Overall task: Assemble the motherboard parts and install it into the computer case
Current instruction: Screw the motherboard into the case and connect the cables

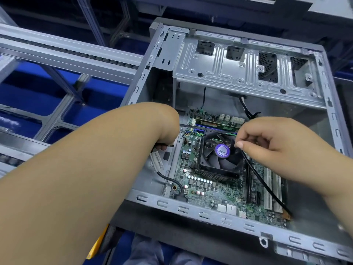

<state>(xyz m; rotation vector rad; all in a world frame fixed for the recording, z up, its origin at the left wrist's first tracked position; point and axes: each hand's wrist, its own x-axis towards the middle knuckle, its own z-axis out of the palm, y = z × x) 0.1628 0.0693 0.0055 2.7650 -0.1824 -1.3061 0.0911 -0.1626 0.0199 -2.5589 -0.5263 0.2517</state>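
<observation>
Grey aluminium framing (pixel 63 54) stands over blue floor (pixel 24 88).

Computer case (pixel 214 213): bare stamped sheet metal, dull silver sheen | motherboard (pixel 208 190): green matt board, shiny metal capacitor tops | cooler fan (pixel 219 155): black plastic, glossy purple label | cable (pixel 263 184): smooth black sheath | frame rails (pixel 63 52): brushed grey metal

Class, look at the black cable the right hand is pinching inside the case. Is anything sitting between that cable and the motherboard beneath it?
Yes. The CPU cooler fan stands on the motherboard directly below the right hand. The black cable passes its right edge, then runs over the expansion slots to the board's near right corner.
</observation>
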